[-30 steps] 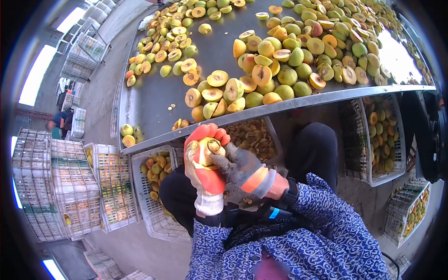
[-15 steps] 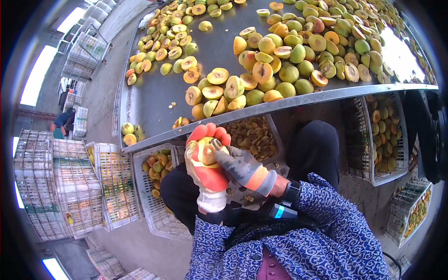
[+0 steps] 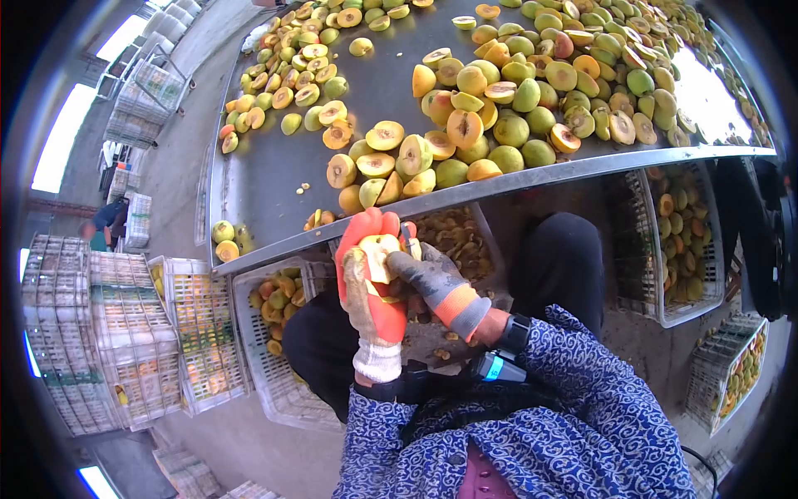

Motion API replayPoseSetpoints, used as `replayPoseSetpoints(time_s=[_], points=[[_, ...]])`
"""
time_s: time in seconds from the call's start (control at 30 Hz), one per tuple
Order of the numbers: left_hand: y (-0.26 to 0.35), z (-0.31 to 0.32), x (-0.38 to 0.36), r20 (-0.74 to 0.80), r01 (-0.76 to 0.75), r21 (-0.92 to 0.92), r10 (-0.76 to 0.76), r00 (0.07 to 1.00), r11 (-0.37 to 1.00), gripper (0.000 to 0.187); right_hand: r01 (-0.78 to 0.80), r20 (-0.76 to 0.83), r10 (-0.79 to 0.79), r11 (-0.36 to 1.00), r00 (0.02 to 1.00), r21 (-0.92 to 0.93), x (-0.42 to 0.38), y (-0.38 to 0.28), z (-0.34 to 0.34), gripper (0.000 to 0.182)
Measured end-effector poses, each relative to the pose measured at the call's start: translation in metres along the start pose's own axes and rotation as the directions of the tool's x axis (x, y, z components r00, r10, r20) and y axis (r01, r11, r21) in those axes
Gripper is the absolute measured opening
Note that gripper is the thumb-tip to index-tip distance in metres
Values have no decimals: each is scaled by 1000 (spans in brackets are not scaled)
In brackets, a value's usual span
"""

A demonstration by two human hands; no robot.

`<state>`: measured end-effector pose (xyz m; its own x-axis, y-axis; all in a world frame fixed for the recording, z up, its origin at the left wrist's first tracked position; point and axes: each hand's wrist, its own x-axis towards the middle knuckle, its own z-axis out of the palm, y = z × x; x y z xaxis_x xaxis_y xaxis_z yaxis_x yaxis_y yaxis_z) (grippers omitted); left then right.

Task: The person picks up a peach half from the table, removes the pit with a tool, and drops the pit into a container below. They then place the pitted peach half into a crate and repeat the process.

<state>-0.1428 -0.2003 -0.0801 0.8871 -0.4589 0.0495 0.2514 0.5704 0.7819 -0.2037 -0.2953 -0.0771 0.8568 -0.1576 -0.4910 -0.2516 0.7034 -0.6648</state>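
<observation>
My left hand (image 3: 366,293), in an orange and white glove, is closed around a yellow peach half (image 3: 376,254) held up below the table edge. My right hand (image 3: 429,284), in a grey glove with an orange cuff, grips a small pitting tool (image 3: 408,241) whose tip sits at the upper right of the fruit. Both hands hover above a crate of brown pits (image 3: 450,241) under the metal table (image 3: 274,175). Halved and whole peaches (image 3: 465,125) lie piled on the table top.
White crates of peaches stand below: one at left (image 3: 274,316), another at right (image 3: 682,241), a third at far right (image 3: 736,374). Stacked empty crates (image 3: 91,333) fill the left. Another person (image 3: 104,220) is at the far left. My knees flank the pit crate.
The hands rose slightly toward the table edge. The tool moved from the middle of the peach half to its upper right edge.
</observation>
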Motion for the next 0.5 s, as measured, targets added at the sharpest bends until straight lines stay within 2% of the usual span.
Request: replayPoseSetpoints(time_s=[0.03, 0.1, 0.13, 0.17, 0.23, 0.3, 0.33, 0.4, 0.47, 0.5], points=[[-1, 1, 0, 35, -7, 73, 5, 999, 997, 55, 29, -21, -29, 999, 999, -25, 2, 0, -2, 34], [12, -4, 0, 77, 72, 148, -84, 994, 986, 55, 82, -58, -86, 994, 995, -68, 14, 3, -8, 36], [22, -6, 1, 101, 126, 195, -147, 984, 973, 55, 145, -69, -154, 981, 986, -125, 19, 3, -13, 38], [29, -6, 2, 121, 177, 242, -210, 970, 954, 54, 285, -82, -316, 922, 945, -263, 25, -2, -10, 35], [40, -3, 1, 26, 322, 362, -355, 934, 875, 46, 298, 10, -322, 865, 947, -404, 14, -16, -15, 34], [47, 0, -1, -88, 455, 465, -472, 877, 759, 38, 177, 11, -186, 912, 983, -371, 8, -26, -16, 32], [43, -4, -1, -86, 420, 474, -434, 897, 774, 32, 115, 15, -118, 928, 993, -353, 7, -28, -16, 31], [42, -12, 0, -93, 386, 290, -376, 922, 876, 29, 156, -48, -168, 967, 985, -202, 6, -32, -15, 28], [39, -23, 0, -120, 325, 93, -314, 942, 941, 22, 145, -68, -154, 982, 986, -120, 1, -30, -11, 26], [33, -25, 0, -167, 271, 94, -253, 953, 958, 22, 319, 85, -309, 885, 947, -339, 1, -10, -17, 29]])
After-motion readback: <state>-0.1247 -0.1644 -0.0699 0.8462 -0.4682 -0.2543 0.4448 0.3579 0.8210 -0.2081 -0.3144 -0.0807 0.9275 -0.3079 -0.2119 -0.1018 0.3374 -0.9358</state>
